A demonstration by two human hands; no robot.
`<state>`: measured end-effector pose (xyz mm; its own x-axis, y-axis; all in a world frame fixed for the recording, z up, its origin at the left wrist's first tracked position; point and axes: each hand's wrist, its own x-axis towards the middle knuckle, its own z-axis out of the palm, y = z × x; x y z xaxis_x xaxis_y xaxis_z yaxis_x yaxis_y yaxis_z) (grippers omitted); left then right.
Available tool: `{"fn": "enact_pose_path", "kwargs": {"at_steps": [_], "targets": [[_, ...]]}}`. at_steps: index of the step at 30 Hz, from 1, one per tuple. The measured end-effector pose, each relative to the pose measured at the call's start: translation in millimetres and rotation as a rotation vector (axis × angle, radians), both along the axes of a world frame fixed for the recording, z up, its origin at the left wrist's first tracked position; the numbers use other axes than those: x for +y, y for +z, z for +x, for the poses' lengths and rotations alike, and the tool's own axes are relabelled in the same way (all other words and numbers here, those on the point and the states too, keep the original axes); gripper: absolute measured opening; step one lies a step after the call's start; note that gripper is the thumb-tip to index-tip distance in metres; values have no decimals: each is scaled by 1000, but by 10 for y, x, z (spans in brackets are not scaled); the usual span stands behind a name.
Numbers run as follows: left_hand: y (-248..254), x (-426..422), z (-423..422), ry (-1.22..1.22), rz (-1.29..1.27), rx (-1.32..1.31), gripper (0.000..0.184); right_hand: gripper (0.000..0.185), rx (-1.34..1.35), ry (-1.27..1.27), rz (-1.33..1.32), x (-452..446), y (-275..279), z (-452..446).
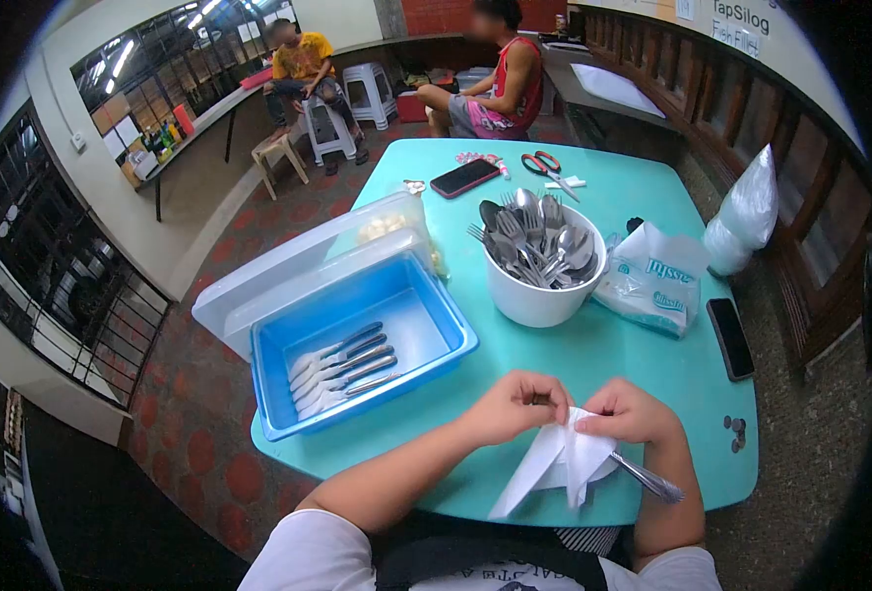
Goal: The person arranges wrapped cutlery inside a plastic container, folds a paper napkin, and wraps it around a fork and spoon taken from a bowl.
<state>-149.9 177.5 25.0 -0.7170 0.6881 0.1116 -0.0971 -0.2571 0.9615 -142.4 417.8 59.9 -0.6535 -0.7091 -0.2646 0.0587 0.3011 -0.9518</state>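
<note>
A white paper napkin [566,463] is held up over the near edge of the table. My right hand [633,412] pinches its upper right part between thumb and fingers. At the napkin's top left edge, my left hand [522,406] has its fingertips closed on the paper. A metal utensil handle [649,479] sticks out from the napkin to the lower right; its other end is covered. To the left, a blue tray [426,291] holds several utensils [342,364] with white-wrapped ends and bare handles. Beyond my hands stands a white bucket [534,303] full of loose spoons and forks [539,236].
A clear lid [327,261] leans along the tray's far side. Around the turquoise table [396,409] lie a plastic napkin pack [657,281], two phones [729,338] [465,178], scissors [551,175] and coins [736,433]. Two seated people [303,64] [505,79] are in the background.
</note>
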Motion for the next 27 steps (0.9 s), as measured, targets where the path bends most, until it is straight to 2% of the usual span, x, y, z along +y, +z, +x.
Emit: {"fn": "enact_pose_path", "kwargs": {"at_steps": [1,4,7,10,13,19,22,25,27], "targets": [[4,2,-6,-9,59,12,13,24,-41,26,-17,7,-13,-2],[31,69,63,62,-210,52,23,26,-15,75,-64,-85,23,26],[158,77,113,-70,-639,335,26,32,9,156,28,-90,-82,-14],[147,39,86,-153,-646,389,28,38,19,200,43,-91,-132,-25],[216,12,87,-257,-579,230,26,37,-37,212,94,-92,-70,-17],[95,2,53,-332,-452,233,23,34,-67,205,112,-63,-121,-17],[90,6,67,-353,-407,154,23,35,-90,204,150,-86,-25,-11],[75,19,69,-348,-443,192,23,35,-95,156,206,-90,-69,8],[24,32,31,-323,-493,128,22,36,-88,100,240,-78,-74,8]]}}
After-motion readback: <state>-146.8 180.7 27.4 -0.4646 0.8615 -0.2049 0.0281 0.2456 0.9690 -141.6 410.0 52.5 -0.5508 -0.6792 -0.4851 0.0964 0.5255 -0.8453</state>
